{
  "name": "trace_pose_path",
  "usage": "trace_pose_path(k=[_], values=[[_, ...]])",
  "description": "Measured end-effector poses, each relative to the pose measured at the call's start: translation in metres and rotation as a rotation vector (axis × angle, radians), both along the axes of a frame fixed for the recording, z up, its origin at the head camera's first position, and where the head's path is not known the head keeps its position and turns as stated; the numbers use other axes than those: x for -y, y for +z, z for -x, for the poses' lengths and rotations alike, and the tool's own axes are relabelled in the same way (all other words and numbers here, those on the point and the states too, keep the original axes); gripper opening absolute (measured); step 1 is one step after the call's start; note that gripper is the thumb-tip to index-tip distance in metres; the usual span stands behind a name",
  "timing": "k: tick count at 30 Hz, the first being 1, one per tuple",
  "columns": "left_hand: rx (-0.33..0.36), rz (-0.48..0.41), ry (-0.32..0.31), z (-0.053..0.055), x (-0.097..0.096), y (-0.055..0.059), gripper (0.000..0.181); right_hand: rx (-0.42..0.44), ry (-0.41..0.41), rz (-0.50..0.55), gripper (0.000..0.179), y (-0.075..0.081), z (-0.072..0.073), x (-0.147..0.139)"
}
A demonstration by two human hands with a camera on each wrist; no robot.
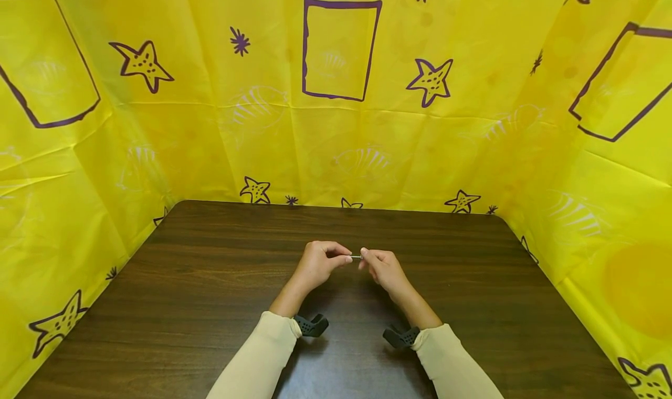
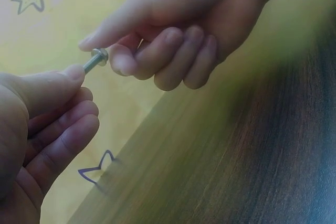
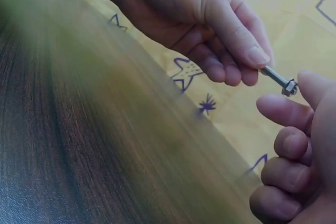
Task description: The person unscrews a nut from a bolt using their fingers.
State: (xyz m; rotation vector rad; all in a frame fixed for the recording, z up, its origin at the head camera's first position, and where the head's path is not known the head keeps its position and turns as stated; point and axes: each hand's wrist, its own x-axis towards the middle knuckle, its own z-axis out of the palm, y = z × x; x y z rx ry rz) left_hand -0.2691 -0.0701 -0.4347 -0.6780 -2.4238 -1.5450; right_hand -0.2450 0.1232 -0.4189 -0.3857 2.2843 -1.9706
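Observation:
A small metal bolt (image 2: pixel 92 64) with a threaded shank is held between the two hands, above the table. My left hand (image 1: pixel 318 265) pinches the shank's left end between thumb and forefinger; that end is hidden by the fingertips. At the other end sits a flanged hex piece (image 3: pixel 290 86), facing my right hand (image 1: pixel 385 269). The right thumb and forefinger lie on either side of this hex piece, fingertips right at its edges. Behind them, the other right fingers (image 3: pixel 283 171) are curled toward the palm. In the left wrist view the left hand's remaining fingers (image 2: pixel 68 140) are loosely bent.
Beneath the hands is a dark wood-grain table (image 1: pixel 220 288). A yellow curtain (image 1: pixel 210 136) with purple starfish drawings surrounds its back and sides. Each wrist wears a dark strap; the left strap (image 1: pixel 312 325) and right strap (image 1: pixel 401 336) face inward.

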Motion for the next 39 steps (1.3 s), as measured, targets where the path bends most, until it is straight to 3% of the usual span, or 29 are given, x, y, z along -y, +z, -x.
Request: trace_pose_path(k=[15,24,33,39], values=[[-0.012,0.02,0.014,-0.003,0.001,0.0,0.008,-0.024,0.041,0.013,0.032,-0.004,0.0,-0.001],[-0.014,0.015,0.003,-0.003,0.004,0.002,0.006,-0.012,0.028,0.118,0.024,-0.027,0.015,-0.004],[0.015,0.009,0.021,-0.003,0.003,0.002,0.005,-0.175,0.044,0.166,0.021,-0.034,0.017,-0.004],[0.019,0.006,0.025,-0.003,0.003,0.001,0.005,-0.221,0.065,0.17,0.021,-0.034,0.018,-0.005]])
